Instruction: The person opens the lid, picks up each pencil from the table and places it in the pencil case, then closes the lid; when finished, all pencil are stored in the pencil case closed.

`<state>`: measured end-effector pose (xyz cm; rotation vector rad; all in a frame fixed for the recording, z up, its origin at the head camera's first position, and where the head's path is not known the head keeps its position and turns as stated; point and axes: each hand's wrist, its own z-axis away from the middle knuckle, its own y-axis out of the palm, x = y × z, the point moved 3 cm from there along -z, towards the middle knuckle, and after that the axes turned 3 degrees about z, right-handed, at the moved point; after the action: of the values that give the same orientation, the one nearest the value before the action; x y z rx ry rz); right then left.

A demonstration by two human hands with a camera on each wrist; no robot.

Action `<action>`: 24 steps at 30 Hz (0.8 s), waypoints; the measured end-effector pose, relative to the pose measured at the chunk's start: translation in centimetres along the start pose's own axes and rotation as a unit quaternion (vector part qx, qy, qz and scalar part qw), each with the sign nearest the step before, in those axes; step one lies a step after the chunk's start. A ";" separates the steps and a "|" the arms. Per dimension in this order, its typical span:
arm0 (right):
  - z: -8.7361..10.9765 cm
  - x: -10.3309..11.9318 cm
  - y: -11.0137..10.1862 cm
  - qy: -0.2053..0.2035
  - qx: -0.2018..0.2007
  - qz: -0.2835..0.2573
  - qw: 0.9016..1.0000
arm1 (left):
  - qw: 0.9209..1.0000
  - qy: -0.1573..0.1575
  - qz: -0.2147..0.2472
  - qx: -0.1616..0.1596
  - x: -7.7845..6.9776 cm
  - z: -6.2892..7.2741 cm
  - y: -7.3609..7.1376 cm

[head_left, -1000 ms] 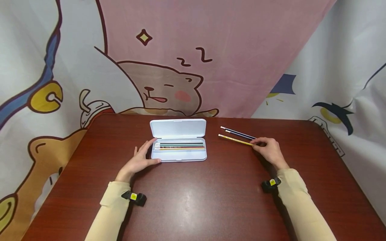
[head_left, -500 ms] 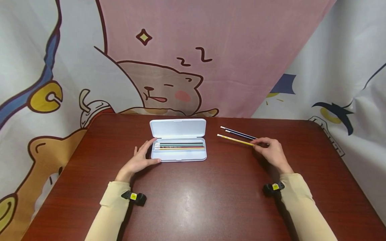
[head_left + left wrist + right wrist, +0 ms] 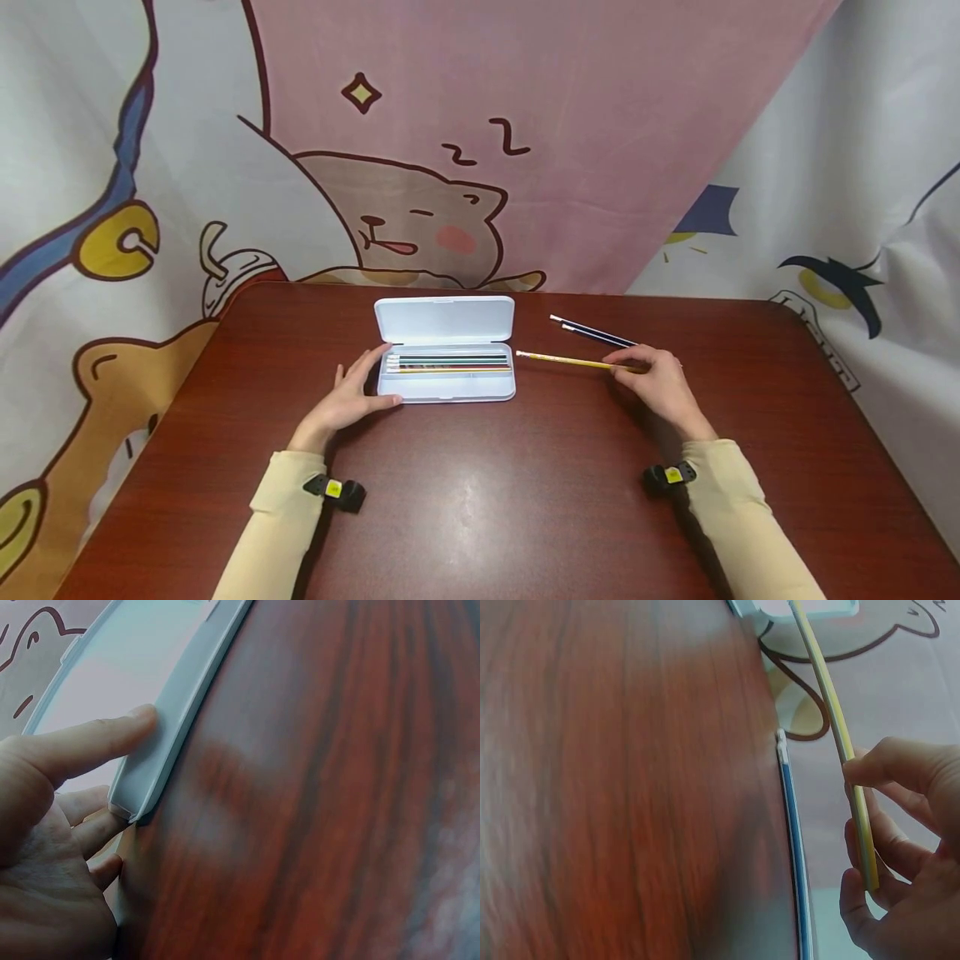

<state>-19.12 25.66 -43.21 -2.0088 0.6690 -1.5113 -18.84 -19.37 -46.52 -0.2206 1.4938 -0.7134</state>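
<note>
An open white pencil case (image 3: 445, 387) stands on the table with its lid raised at the back. Several pencils (image 3: 450, 363), dark, green, red and yellow, lie side by side in its rear part. My left hand (image 3: 347, 402) holds the left end of the case, thumb at the front edge and forefinger at the back corner. Between thumb and fingers, my right hand (image 3: 656, 379) pinches a yellow pencil (image 3: 566, 360), whose white eraser end points left, close to the case's right side. In the right wrist view the yellow pencil (image 3: 830, 697) slants up from the fingers.
Two dark blue pencils (image 3: 596, 333) lie on the brown table (image 3: 465, 500) just behind my right hand. One blue pencil (image 3: 795, 847) shows in the right wrist view. A cartoon-printed curtain (image 3: 585, 150) hangs along the table's back edge.
My right hand has moved left with the yellow pencil, whose eraser end has swung toward the case and away from the blue pencils. The left hand has stayed on the case.
</note>
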 end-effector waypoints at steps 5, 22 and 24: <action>-0.3 0.9 1.3 -0.017 0.012 -0.015 1.000 | 1.000 -0.001 -0.002 -0.001 0.0 0.0 0.0; -1.9 3.6 6.1 -0.028 0.035 -0.020 0.999 | 1.000 -0.009 0.000 0.004 -0.2 0.0 -0.1; -2.1 3.9 6.7 -0.029 0.040 -0.023 0.998 | 1.000 -0.010 0.000 0.005 -0.1 -0.1 -0.1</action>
<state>-20.59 17.91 -44.50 -2.0126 0.5323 -1.4759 -18.91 -19.36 -46.37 -0.2205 1.4709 -0.7170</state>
